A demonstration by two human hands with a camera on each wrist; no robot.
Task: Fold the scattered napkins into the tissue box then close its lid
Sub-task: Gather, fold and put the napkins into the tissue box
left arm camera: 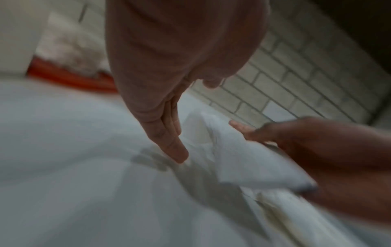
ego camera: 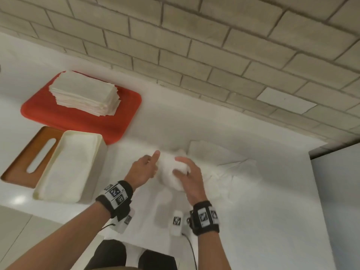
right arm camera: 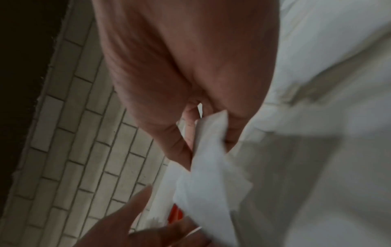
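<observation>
A white napkin [ego camera: 171,173] is lifted above the white counter, and my right hand [ego camera: 186,172] pinches it between thumb and fingers. The right wrist view shows that pinch on the napkin [right arm camera: 211,175] by my right hand [right arm camera: 208,140]. My left hand [ego camera: 150,165] is at the napkin's left edge with straight fingers [left arm camera: 169,143] and raised thumb; whether it touches is unclear. The cream tissue box [ego camera: 96,172] stands open at the left with flat napkins inside. Its wooden slotted lid [ego camera: 21,160] lies beside it on the left.
More loose napkins [ego camera: 229,164] lie crumpled on the counter, right of my hands. A red tray [ego camera: 116,117] behind the box carries a tall stack of napkins [ego camera: 85,92]. A brick wall [ego camera: 214,55] runs along the back, and a grey panel [ego camera: 335,191] is at the right.
</observation>
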